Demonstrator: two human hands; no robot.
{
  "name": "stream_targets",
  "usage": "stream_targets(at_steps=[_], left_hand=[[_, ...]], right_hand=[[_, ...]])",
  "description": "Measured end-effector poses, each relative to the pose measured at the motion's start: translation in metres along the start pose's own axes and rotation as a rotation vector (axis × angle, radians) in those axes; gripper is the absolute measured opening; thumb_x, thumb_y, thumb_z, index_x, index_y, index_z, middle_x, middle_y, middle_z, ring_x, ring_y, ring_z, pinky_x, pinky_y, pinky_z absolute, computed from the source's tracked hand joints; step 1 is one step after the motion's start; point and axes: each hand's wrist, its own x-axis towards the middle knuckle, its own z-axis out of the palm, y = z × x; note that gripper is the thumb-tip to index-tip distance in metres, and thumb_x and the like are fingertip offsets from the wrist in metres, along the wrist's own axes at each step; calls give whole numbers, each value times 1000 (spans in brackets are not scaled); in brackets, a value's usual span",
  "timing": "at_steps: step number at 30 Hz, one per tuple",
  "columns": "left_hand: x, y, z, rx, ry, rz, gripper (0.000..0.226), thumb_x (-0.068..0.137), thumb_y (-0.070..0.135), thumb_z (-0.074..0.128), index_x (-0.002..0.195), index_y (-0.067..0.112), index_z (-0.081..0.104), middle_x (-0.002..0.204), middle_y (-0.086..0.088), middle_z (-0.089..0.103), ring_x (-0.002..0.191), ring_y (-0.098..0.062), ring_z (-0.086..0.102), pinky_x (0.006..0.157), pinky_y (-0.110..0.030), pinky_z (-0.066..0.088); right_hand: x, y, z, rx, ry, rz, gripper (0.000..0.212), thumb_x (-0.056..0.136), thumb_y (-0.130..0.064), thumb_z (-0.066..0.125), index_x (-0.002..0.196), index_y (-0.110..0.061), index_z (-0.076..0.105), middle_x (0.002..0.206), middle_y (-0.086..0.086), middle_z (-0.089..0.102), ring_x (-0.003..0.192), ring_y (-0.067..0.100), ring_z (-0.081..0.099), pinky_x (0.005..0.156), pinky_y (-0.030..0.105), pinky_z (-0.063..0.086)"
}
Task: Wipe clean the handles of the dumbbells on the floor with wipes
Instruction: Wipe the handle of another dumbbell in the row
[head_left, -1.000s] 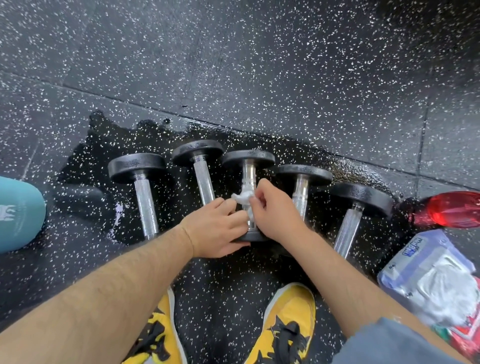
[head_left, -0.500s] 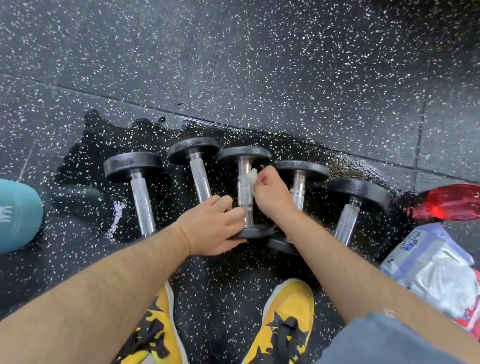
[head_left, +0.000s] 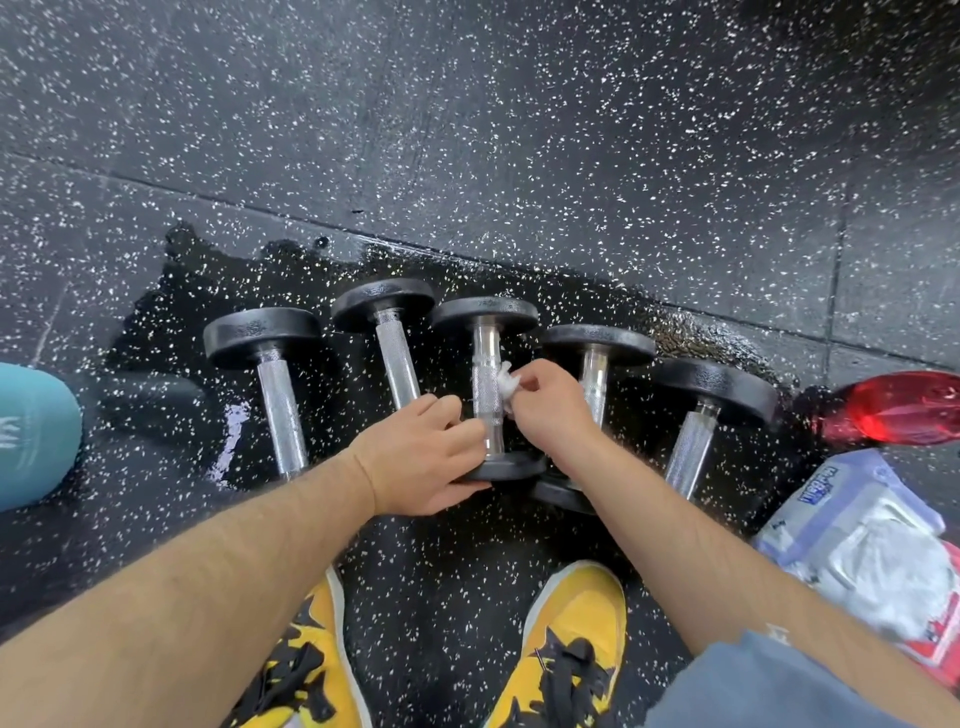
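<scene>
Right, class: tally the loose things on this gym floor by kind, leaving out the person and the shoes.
Dumbbells: 5
Wipe packs: 1
Red bottles: 1
Teal bottles: 1
Wipes in hand: 1
Total: 9

A teal bottle (head_left: 31, 436) lies at the floor's left edge, a red bottle (head_left: 898, 408) at the right; yellow shoes (head_left: 566, 649) stand at the near edge.

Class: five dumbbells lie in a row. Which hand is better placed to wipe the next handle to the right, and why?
The right hand: it holds the wipe and is nearest that handle. The left hand steadies the middle dumbbell.
</scene>
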Motion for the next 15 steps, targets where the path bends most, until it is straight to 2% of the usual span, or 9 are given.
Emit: stream_targets(at_steps=[4, 9, 13, 15], left_hand=[[0, 1, -1, 3, -5, 3, 38, 90, 54, 62, 87, 16, 64, 90, 1, 48, 77, -22, 42, 66, -36, 44], [0, 0, 0, 8, -13, 8, 39, 91, 55, 61, 87, 16, 65, 88, 1, 49, 76, -22, 42, 65, -36, 45], [0, 1, -1, -6, -5, -1, 38, 90, 54, 64, 86, 16, 65, 88, 0, 49, 77, -23, 42, 65, -36, 46], [0, 1, 0, -4, 2, 3, 39, 91, 54, 63, 85, 16, 64, 87, 0, 49, 76, -22, 42, 65, -36, 46]], right_hand=[[11, -10, 0, 86, 68, 0, 10, 95, -21, 59, 95, -17, 68, 92, -3, 69, 79, 10, 59, 60, 25, 38], [-2, 9, -1, -44, -20, 25, 10, 94, -17, 60, 91, -23, 67, 90, -4, 70, 79, 11, 63, 59, 24, 43], [-1, 1, -4, -45, -27, 41, 17, 91, -9, 58, 93, -23, 67, 95, -2, 70, 89, 16, 66, 72, 32, 54], [-6, 1, -3, -47, -38, 51, 17, 89, -7, 56, 90, -20, 66, 92, 2, 72, 90, 22, 70, 75, 40, 58]])
